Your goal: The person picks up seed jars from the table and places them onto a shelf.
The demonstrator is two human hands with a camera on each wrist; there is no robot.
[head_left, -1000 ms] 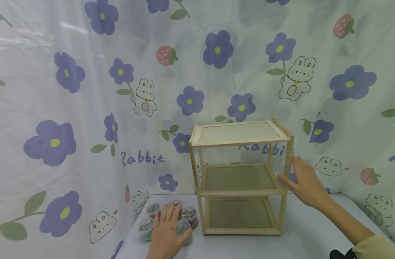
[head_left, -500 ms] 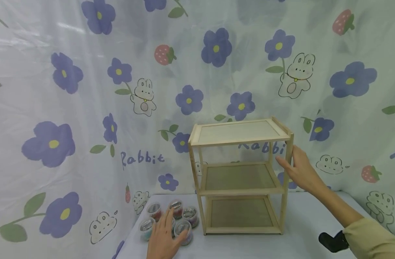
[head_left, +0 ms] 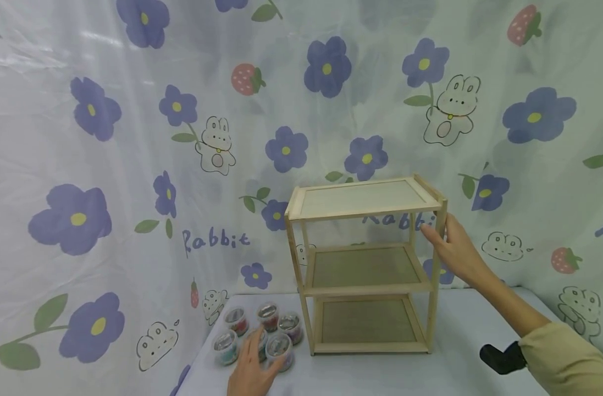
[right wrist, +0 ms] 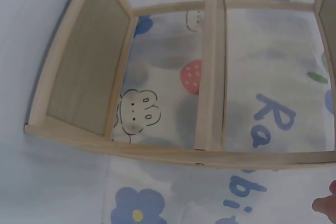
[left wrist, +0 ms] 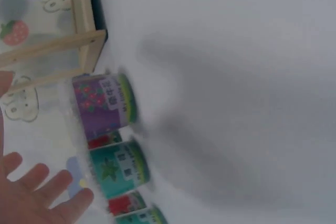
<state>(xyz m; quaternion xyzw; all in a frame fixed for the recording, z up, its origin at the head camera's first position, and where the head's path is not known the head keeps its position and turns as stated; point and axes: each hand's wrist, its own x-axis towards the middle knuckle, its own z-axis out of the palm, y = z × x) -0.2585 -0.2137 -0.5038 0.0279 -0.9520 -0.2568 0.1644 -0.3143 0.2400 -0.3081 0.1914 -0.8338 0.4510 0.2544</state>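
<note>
Rack (head_left: 365,201): our landmark, pale wood with three panels one above another, upright on the white worktop (head_left: 370,379).
Tubs (head_left: 279,347): six small lidded ones in a close cluster left of the rack, the nearest just beside its left post; we see purple, teal and red sides.
Left hand (head_left: 253,367): left of the rack, above the front of the cluster, fingers spread and grasping nothing; we cannot tell whether a fingertip touches a lid.
Right hand (head_left: 457,253): at the rack's right front post, below the top panel, thumb extended away from the fingers; we make out no grip, and contact we cannot tell.
Sleeve (head_left: 565,355): khaki, right of the rack, a black object (head_left: 503,358) at its cuff.
Backdrop (head_left: 380,104): behind the rack, printed with purple flowers, strawberries and rabbits.
</note>
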